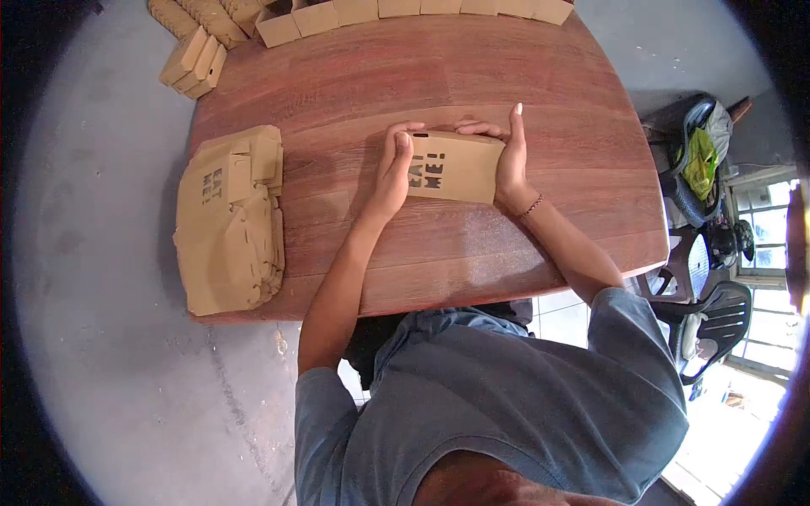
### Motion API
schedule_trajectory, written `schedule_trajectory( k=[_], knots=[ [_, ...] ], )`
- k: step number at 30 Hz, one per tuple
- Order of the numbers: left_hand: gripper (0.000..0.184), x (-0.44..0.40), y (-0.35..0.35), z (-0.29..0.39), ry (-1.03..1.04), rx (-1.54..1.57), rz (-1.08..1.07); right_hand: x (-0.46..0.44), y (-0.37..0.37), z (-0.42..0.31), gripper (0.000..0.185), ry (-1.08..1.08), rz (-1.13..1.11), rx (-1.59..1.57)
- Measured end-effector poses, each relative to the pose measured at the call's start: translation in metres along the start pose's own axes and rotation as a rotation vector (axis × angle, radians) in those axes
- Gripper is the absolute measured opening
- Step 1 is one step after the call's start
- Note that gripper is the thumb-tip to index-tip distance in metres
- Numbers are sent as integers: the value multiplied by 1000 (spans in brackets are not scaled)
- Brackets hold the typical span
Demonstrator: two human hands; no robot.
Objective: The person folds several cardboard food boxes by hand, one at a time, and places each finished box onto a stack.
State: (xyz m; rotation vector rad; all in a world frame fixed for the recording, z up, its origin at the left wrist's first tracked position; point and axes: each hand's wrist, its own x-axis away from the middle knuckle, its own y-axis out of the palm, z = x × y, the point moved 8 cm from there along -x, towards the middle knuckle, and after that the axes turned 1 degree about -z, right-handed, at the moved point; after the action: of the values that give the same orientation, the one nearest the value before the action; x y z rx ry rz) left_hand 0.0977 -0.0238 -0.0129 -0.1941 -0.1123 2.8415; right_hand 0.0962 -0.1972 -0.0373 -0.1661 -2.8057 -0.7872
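A folded brown cardboard box [460,169] printed "EAT ME!" in black sits between my hands, over the middle of the wooden table [337,202]. My left hand [393,169] presses against its left side, covering part of the lettering. Against the right end lies my right hand [509,160], its thumb pointing up and its other fingers bent behind the far edge. A small dark slot shows near the box's top left. Whether the box touches the table is hard to make out.
Flat cardboard blanks [224,244] with the same print are stacked at the table's left edge. Folded boxes [354,10] line the far edge, with more boxes [196,61] at the far left corner. A dark plastic chair [717,316] stands on the right.
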Motion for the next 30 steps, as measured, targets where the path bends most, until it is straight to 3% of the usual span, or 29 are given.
schedule_trajectory(
  k=[2, 4, 5, 7, 11, 17, 20, 22, 24, 27, 29, 30],
  knots=[
    [61, -2, -2, -4, 16, -42, 17, 3, 6, 5, 95, 76, 6, -22],
    [61, -4, -15, -8, 79, -34, 198, 0, 14, -5, 94, -30, -45, -30],
    [59, -4, -24, -18, 14, -26, 273, 1, 14, -6, 94, -35, -46, -32],
    [58, -2, -24, -16, 12, 0, 289, 10, 23, -12, 85, -178, -153, 322],
    [55, 1, -23, -11, -10, 161, 283, 8, 23, -1, 74, -125, -283, 330],
    [58, -6, -15, -35, -64, 436, 202, -6, 1, 19, 78, -58, -243, 259],
    [53, -1, -13, -28, -158, 434, 235, -22, -22, 29, 81, -147, -144, 440],
    [58, 2, -23, -22, -106, 132, 323, -12, -10, 20, 81, -84, -100, 443],
    [60, 4, -25, -17, -128, 59, 372, -2, 1, 9, 81, -29, -58, 448],
    [62, 6, -28, -9, -164, -6, 416, 7, 13, -4, 76, -137, -86, 539],
    [62, 7, -26, -7, -176, 2, 417, 10, 21, -16, 69, -393, -54, 803],
    [61, 8, -25, -4, -159, 14, 422, 11, 23, -19, 69, -393, -53, 802]
  ],
)
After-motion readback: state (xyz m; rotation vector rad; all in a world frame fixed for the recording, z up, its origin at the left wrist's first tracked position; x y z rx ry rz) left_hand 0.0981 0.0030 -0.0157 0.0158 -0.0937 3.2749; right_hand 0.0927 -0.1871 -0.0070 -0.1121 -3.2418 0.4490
